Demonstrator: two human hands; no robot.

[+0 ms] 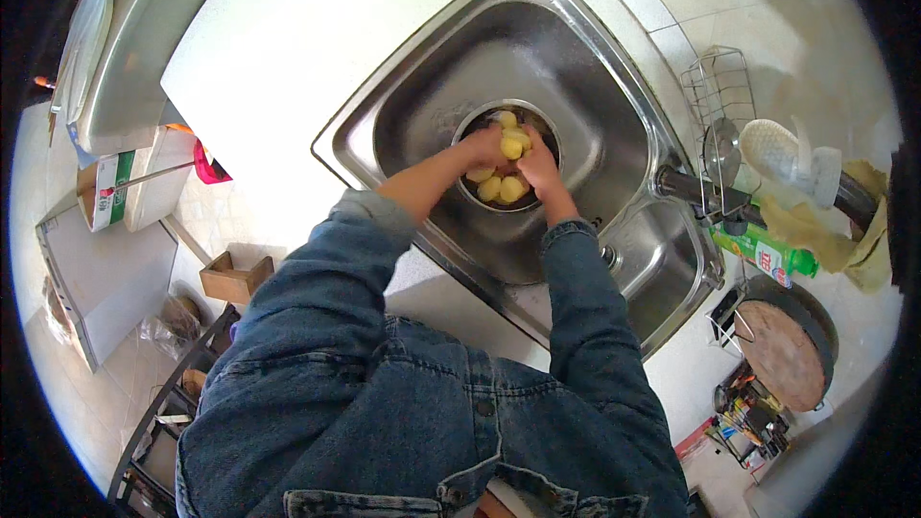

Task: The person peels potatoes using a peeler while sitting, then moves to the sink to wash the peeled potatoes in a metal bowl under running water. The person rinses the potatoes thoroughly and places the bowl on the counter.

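Observation:
A round metal bowl (464, 196) sits in the large basin of a stainless steel sink (446, 29). Yellow pieces that look like peeled potatoes (511, 189) lie inside it. My left hand (488, 147) reaches into the bowl from the left, slightly blurred. From the right comes my right hand (540, 164), its fingers at the bowl's far side. Between the two hands a small cluster of potatoes (513, 144) is cupped. The fingertips are partly hidden by the potatoes and the bowl.
A smaller basin (658, 259) adjoins on the right. Beyond it stand a wire rack (719, 86), a green detergent bottle (766, 255) and a round wooden cutting board (781, 352). White countertop (288, 72) extends left. A wooden box (236, 277) lies lower left.

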